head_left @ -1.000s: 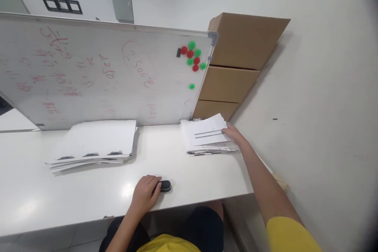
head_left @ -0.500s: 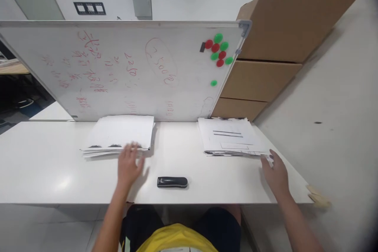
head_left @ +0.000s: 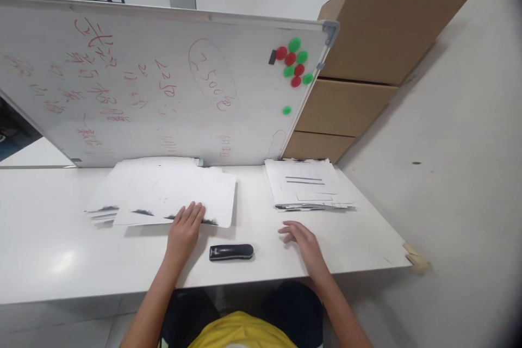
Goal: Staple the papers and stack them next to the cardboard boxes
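My left hand (head_left: 185, 232) lies with its fingers flat on the front edge of a white sheet of paper (head_left: 216, 196). That sheet sits askew, jutting right and forward from the left paper stack (head_left: 141, 171), and dark smudges mark its front edge. My right hand (head_left: 304, 242) hovers over the table between the stapler and the right paper stack, fingers apart and slightly bent, holding nothing. A black stapler (head_left: 231, 252) rests on the table between my hands. Printed lines show on top of the right paper stack (head_left: 304, 187).
A whiteboard (head_left: 244, 136) with red writing and round red and green magnets stands behind the stacks. Cardboard boxes (head_left: 367, 38) are piled at the back right, by the wall. The white table (head_left: 36, 228) has its front edge just before my lap.
The top sheet of the left stack has slid right and forward under my left hand. My right hand has moved left, away from the right stack's corner. The view has shifted slightly.
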Motion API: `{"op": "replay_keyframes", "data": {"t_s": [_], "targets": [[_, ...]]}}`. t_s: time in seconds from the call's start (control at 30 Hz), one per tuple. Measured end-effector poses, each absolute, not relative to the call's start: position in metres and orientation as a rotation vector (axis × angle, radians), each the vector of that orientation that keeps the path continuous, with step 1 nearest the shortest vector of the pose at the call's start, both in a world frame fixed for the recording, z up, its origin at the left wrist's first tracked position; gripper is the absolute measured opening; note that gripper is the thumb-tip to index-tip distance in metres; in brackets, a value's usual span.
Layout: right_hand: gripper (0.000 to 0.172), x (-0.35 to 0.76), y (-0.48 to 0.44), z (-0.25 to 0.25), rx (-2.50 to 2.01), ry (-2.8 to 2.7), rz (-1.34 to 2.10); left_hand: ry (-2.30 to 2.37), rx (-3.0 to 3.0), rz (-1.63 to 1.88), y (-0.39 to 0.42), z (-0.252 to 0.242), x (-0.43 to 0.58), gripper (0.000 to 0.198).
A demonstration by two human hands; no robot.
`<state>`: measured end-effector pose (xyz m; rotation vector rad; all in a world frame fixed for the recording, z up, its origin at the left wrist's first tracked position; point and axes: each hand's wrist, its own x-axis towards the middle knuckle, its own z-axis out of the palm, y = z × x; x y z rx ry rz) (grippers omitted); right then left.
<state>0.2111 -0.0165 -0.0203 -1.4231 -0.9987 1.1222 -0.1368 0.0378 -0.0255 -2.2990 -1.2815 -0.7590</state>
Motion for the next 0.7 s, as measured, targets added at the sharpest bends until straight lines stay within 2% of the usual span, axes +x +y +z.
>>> {"op": "replay_keyframes", "data": {"t_s": [0.1, 0.2, 0.37, 0.57, 0.7], "targets": [[0.045, 0.177, 0.006, -0.005, -1.26, -0.914, 1.58, -1.238, -2.314, -0.809, 0.037, -0.02, -0.117, 0.06], [0.041, 0.142, 0.03, -0.002, -1.05, -0.846, 1.805, -1.1, -2.424, -0.771, 0.039, -0.02, -0.109, 0.058], [0.029, 0.099, 0.071, -0.013, -1.08, -0.731, 1.593, -1.057, -2.568, -0.561, 0.04, -0.022, -0.131, 0.053], [0.012, 0.081, 0.097, -0.017, -1.227, -0.724, 1.51, -1.598, -2.285, -0.436, 0.036, -0.011, -0.19, 0.061], [0.012, 0.089, 0.101, -0.023, -1.303, -0.655, 1.328, -1.845, -2.084, -0.467, 0.03, -0.011, -0.216, 0.066]]}}
